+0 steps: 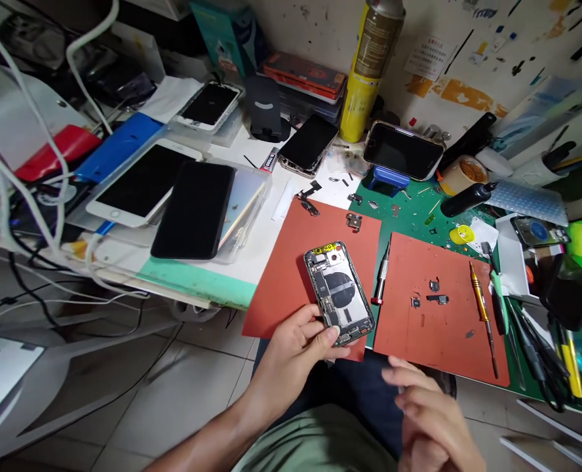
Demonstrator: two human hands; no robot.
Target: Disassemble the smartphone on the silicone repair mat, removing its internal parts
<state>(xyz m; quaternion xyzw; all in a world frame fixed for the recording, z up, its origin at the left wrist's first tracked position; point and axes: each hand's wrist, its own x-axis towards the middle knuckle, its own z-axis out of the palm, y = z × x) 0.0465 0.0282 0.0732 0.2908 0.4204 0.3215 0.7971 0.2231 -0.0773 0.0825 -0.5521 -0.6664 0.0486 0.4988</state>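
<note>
My left hand (303, 341) is closed around the lower end of an opened smartphone (340, 295), thumb on its bottom edge. The phone's inside faces up, with a black round coil, a board along the left and yellow tape at the top. It is held over the left red-brown mat (276, 288). My right hand (426, 410) is at the front edge of the right red-brown mat (399, 334), its fingers bent and blurred. Whether it holds anything I cannot make out. A silver screwdriver (383, 272) lies between the mats.
Small phone parts (437, 299) and a gold screwdriver (478, 295) lie on the right mat. A metal bracket (354, 221) is near the left mat's top. Phones, a black tablet-like slab (193, 210) and cables are at left. A yellow spray can (364, 78) stands behind; pliers (537, 354) lie right.
</note>
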